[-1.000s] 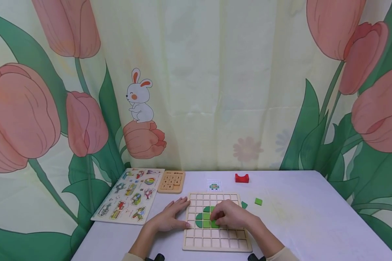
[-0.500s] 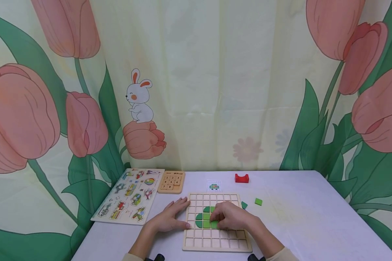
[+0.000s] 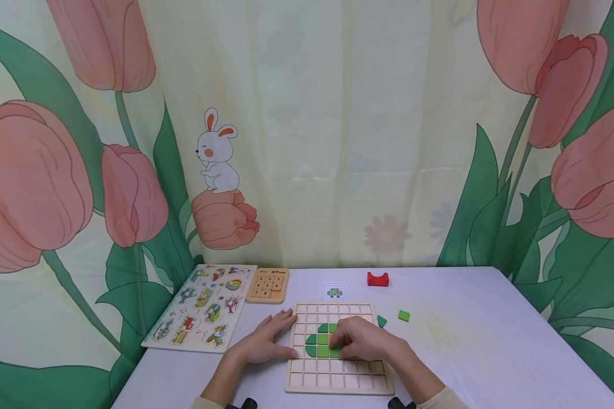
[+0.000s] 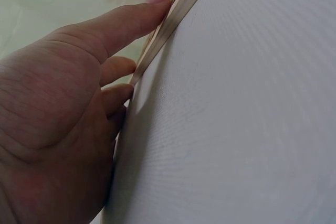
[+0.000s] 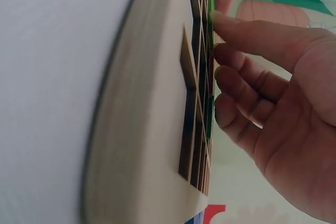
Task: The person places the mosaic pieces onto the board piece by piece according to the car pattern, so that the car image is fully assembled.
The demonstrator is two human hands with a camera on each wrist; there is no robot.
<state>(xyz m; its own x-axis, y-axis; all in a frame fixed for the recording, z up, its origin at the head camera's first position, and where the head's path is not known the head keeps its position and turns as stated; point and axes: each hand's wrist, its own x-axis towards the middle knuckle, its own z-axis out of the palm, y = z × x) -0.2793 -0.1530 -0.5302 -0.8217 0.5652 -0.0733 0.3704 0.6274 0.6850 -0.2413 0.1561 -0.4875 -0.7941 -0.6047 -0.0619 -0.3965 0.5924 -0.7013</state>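
A wooden grid board (image 3: 337,375) lies on the white table, with several green tiles (image 3: 318,341) set in its middle cells. My left hand (image 3: 266,341) lies flat with straight fingers against the board's left edge (image 4: 157,40). My right hand (image 3: 360,339) rests on the board, its fingertips (image 5: 223,24) pressing down on the green tiles (image 5: 210,3). What lies under the right palm is hidden.
A loose light green square (image 3: 403,316) and a darker green piece (image 3: 381,321) lie right of the board. Behind it are a small pattern card (image 3: 335,291), a red arch block (image 3: 377,279), a number slide puzzle (image 3: 268,285) and a picture puzzle board (image 3: 204,307).
The right hand's fingers shifted slightly on the green tiles. The left hand and the board have stayed put.
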